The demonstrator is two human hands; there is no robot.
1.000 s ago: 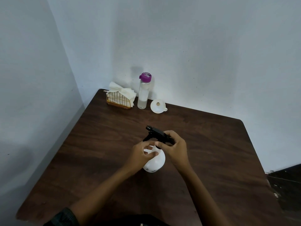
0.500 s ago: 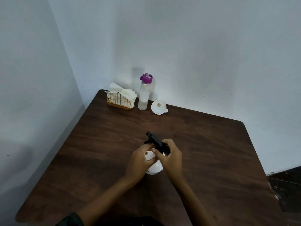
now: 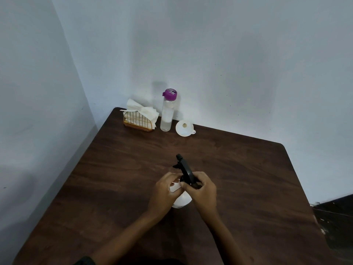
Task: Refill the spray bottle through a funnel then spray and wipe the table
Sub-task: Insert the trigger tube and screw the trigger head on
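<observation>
- We judge the step in hand to be unscrewing the spray head (image 3: pixel 186 172) from the spray bottle (image 3: pixel 181 202), so the refill itself has not begun.
- The round white body could turn along with the head if the lower grip is too light; then the thread would not loosen at all.
- When the head comes free, its dip tube may drag drops across the tabletop (image 3: pixel 248 178), or tip the light bottle if it is pulled out at a slant.
- The funnel (image 3: pixel 184 128) lies on its side at the far edge, just beside the clear bottle (image 3: pixel 168 113) with the purple cap. A hasty reach for either could knock the other, or the tissues (image 3: pixel 140 113) in the wire holder next to them.
- Left hand (image 3: pixel 164 192): the grip is closed round the bottle's upper body, fingers curled on the white plastic. It steadies the bottle, which stands mid-tabletop, well apart from the funnel.
- Right hand (image 3: pixel 202 190): the grip is clamped on the base of the black head, thumb and fingers wrapped about it, with the nozzle pointing away from us.
- We cannot tell whether the thread is already loose, since the hands hide the collar.
</observation>
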